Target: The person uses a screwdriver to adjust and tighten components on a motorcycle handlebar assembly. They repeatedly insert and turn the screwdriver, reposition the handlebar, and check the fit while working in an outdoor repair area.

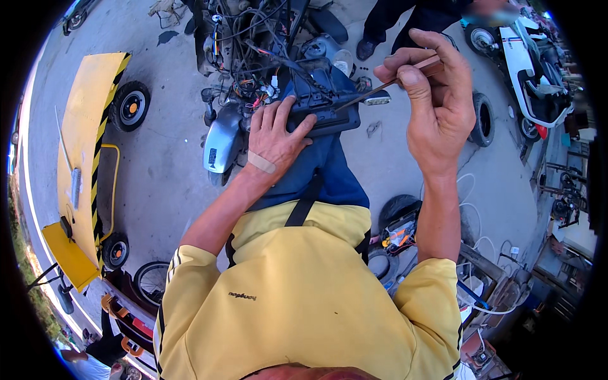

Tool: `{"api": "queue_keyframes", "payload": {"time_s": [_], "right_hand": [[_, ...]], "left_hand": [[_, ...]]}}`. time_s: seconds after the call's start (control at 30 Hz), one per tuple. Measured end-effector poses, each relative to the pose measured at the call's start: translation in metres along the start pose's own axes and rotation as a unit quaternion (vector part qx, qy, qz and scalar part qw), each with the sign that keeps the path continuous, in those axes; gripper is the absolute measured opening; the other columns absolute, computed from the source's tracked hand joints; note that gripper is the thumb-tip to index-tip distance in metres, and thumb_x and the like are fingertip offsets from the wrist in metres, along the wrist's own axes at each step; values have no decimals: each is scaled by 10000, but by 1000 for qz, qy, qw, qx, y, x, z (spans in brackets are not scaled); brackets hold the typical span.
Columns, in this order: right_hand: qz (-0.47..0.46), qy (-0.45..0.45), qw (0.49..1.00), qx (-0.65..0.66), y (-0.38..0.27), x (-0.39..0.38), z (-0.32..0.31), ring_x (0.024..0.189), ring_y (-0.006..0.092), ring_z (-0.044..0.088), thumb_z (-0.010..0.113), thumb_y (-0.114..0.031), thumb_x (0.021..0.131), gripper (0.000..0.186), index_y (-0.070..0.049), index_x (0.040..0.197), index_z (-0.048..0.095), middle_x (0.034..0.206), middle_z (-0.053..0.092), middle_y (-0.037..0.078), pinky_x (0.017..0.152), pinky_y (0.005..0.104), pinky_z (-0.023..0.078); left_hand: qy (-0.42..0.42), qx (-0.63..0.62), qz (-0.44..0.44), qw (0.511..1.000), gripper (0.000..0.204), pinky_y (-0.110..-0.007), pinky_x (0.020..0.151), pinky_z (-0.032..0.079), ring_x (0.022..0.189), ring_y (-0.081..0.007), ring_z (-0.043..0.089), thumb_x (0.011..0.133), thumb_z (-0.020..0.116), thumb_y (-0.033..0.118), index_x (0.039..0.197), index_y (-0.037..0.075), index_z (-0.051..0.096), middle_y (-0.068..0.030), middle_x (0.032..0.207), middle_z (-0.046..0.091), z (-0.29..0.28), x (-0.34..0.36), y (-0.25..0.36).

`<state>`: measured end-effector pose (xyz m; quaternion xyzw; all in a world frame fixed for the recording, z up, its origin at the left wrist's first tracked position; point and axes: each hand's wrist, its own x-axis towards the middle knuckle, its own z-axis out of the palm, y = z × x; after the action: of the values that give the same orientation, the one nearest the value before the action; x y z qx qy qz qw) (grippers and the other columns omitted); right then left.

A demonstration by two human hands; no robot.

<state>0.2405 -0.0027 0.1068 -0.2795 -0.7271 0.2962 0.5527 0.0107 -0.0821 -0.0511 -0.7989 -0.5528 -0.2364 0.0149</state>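
- Tool [364, 96], thin and long: from the head view, we see our right hand [440, 117] pinching its brown end between thumb and fingers.
- Its long axis slants down and leftward to the black plastic part [329, 120]; whether the tip touches, we cannot tell.
- That part lies over our blue trousers [342, 174], lengthwise roughly left to right.
- Our left hand [275, 136], fingers spread, rests against its left end, nearer than our right.
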Motion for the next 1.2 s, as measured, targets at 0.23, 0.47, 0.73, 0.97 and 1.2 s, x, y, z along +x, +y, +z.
{"api": "queue_keyframes", "payload": {"time_s": [0.23, 0.47, 0.73, 0.97, 1.2], "right_hand": [[-5, -24, 1000, -16, 4, 0, -4, 964, 240, 784, 627, 9, 1086, 408, 11, 1489, 560, 1093, 748, 162, 895, 375, 667], [-4, -163, 982, -91, -16, 4, -13, 1078, 258, 781, 682, 21, 1041, 311, 15, 1352, 669, 1210, 748, 195, 939, 367, 641], [59, -302, 947, 88, -19, 41, 2, 1238, 248, 735, 569, 44, 1062, 332, 4, 1373, 679, 1340, 710, 196, 1045, 355, 578], [-47, -156, 983, -84, -8, 11, 19, 939, 216, 778, 642, 77, 1024, 268, 13, 1276, 709, 1005, 747, 120, 801, 289, 613], [29, -22, 998, -57, -7, -2, 23, 797, 160, 726, 634, 1, 1079, 234, 15, 1308, 685, 945, 704, 89, 724, 288, 595]], "left_hand": [[3, 1, 0, 1000, 697, -588, 1140, 433, 1376, -404, 545, 748, 931, 312, 1391, 301, 663, -169, 1534, 542, -1, -1, 2], [0, 21, 11, 1000, 705, -576, 1131, 436, 1366, -389, 550, 738, 937, 309, 1388, 301, 663, -164, 1526, 544, -3, 0, 0], [3, 22, 20, 1000, 706, -547, 1106, 449, 1335, -356, 567, 708, 950, 297, 1359, 296, 678, -145, 1510, 549, -7, 1, -1], [-4, 22, 20, 1000, 662, -550, 1122, 450, 1346, -353, 567, 713, 940, 286, 1330, 294, 700, -122, 1510, 557, -7, 2, -5], [-12, 20, 31, 999, 632, -579, 1140, 444, 1370, -381, 553, 757, 925, 319, 1347, 306, 698, -119, 1520, 553, -5, 4, -13]]}}
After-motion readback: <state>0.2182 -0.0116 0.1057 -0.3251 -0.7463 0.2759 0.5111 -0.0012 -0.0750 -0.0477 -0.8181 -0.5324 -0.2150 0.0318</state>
